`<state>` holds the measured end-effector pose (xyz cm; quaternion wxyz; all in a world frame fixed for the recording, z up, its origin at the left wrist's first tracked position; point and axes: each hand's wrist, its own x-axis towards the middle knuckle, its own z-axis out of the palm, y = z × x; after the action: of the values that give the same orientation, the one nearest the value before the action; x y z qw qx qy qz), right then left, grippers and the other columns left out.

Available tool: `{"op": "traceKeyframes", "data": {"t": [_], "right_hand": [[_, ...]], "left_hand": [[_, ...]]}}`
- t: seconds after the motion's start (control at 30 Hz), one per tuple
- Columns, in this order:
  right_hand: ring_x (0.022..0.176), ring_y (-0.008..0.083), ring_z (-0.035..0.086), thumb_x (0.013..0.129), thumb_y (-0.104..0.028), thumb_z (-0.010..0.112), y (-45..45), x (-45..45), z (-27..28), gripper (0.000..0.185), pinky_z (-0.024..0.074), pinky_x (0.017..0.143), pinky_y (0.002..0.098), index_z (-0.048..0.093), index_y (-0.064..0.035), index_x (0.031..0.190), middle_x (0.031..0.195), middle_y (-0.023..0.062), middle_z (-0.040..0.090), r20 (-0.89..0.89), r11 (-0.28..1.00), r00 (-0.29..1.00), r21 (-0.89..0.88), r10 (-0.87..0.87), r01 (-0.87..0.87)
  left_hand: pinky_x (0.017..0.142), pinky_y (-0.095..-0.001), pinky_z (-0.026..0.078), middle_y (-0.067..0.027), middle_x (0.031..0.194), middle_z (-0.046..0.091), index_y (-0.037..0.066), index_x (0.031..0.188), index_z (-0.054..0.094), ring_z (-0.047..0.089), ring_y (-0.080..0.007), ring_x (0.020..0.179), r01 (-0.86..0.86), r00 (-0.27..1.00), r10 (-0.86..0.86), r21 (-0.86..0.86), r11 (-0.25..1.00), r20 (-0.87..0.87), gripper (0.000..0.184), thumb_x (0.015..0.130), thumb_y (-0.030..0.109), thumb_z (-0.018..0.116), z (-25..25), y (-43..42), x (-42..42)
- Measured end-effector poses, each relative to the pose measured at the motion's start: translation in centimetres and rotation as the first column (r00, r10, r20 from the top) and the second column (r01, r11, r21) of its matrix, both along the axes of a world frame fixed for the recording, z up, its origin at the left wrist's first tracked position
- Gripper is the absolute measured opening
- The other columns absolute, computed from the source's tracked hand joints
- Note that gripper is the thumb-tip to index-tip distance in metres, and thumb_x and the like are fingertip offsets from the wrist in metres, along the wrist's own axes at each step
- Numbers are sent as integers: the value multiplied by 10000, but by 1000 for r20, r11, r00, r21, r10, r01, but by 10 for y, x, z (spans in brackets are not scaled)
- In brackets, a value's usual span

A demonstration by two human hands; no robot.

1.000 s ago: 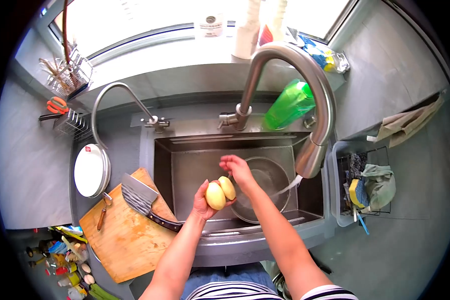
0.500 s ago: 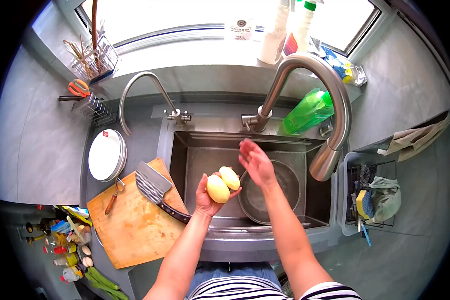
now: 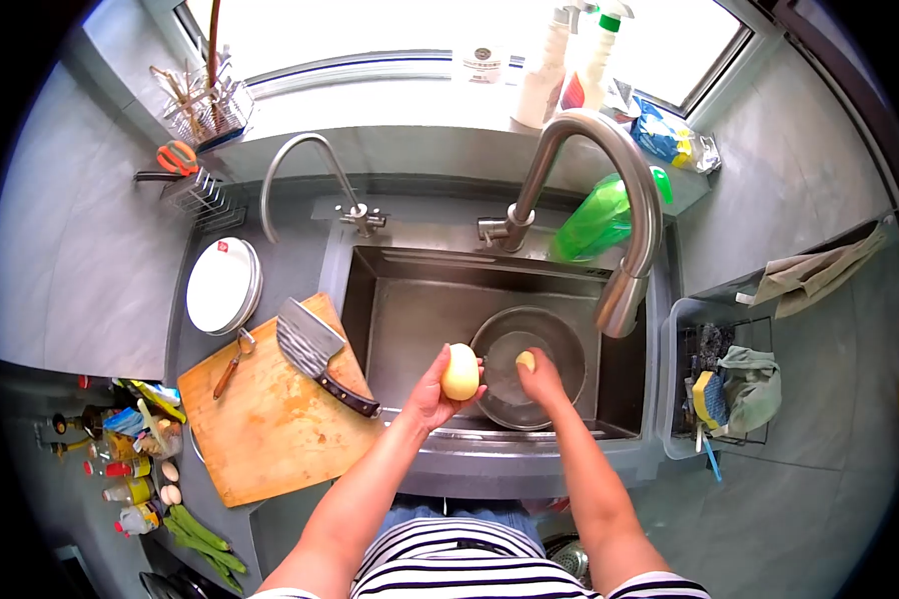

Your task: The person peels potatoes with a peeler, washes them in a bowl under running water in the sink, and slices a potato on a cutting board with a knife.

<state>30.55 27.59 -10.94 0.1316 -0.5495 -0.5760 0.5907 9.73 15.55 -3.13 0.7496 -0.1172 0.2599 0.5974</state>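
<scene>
My left hand (image 3: 438, 391) is closed around a peeled potato (image 3: 460, 372), held over the front left of the sink (image 3: 410, 329). A second peeled potato (image 3: 525, 360) shows only in part, because my right hand (image 3: 541, 377) wraps over it. That hand is above a round metal basin (image 3: 567, 339) standing in the right part of the sink. To the left, a cleaver (image 3: 313, 344) lies on a wooden cutting board (image 3: 270, 419), its handle reaching past the board's right edge. A peeler (image 3: 234, 364) with a wooden handle rests near the board's left side.
A large faucet (image 3: 649, 200) arches over the sink's right side, and a thin tap (image 3: 315, 145) curves at the back left. Stacked white plates (image 3: 220, 287) stand behind the board. A green bottle (image 3: 594, 225) leans at the back. A plastic bin (image 3: 674, 384) hangs at right.
Both potatoes were in my left hand. My right hand, open and raised before, has come down and now holds one of them over the basin. The whole view has shifted slightly.
</scene>
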Motion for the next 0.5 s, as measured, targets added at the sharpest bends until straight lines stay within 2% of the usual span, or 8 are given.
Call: {"op": "traceKeyframes", "data": {"t": [0.03,0.1,0.13,0.17,0.23,0.3,0.37,0.5], "right_hand": [[914,191,631,877,-209,603,-6,-5,5,392,527,619,272,522,-62,1231,1110,67,588,209,977,976,188,56,-96],[917,186,620,856,-195,626,-27,-22,51,416,527,598,285,518,-73,1239,1123,86,559,95,986,995,158,34,-49],[918,183,614,846,-188,637,-38,-37,77,430,527,588,292,516,-78,1244,1130,95,544,32,990,999,139,25,-29],[967,192,584,809,-120,656,-46,-47,80,442,526,709,321,526,-88,1230,1157,105,511,53,971,994,214,93,-103],[1001,211,568,790,-89,658,-66,-84,113,449,496,804,328,531,-87,1221,1136,104,517,-39,919,978,354,203,-176],[1032,275,545,750,-59,660,-92,-122,143,462,452,898,353,543,-94,1196,1092,133,526,-154,860,936,464,316,-214],[1027,316,550,732,-41,642,-118,-166,164,478,455,899,365,544,-81,1198,1099,153,527,-133,766,893,577,430,-283],[1009,337,563,723,-42,636,-178,-256,185,481,484,842,388,541,-92,1192,1089,141,530,27,624,832,648,554,-436]], "left_hand": [[864,-442,539,-86,1211,540,114,1246,437,577,-237,1074,22,991,-21,3,1000,-131,520,874,408,650,5,-6,-3],[826,-416,552,-57,1126,566,122,1235,446,594,-203,1020,39,919,-36,0,999,-391,488,857,294,703,20,-18,-13],[800,-385,555,-35,1081,573,132,1225,451,607,-191,986,22,889,-49,-64,998,-456,515,807,167,749,32,-25,-20],[798,-377,555,-35,1078,575,132,1221,454,611,-187,970,13,861,-33,-44,999,-508,529,793,158,763,40,-37,-28],[801,-325,539,-31,1052,585,124,1201,480,613,-161,933,-3,780,-3,-9,1000,-625,544,760,158,797,60,-61,-52],[809,-281,511,-35,1027,614,99,1168,528,601,-129,938,-70,555,61,27,997,-829,537,730,191,824,60,-91,-83],[839,-285,500,-38,1036,626,85,1157,547,593,-120,954,-98,281,71,45,994,-957,543,712,209,834,59,-125,-121],[865,-372,504,-133,1070,644,89,1188,507,631,-256,989,-195,-110,-161,-137,971,-981,729,606,341,869,42,-200,-196]]}}
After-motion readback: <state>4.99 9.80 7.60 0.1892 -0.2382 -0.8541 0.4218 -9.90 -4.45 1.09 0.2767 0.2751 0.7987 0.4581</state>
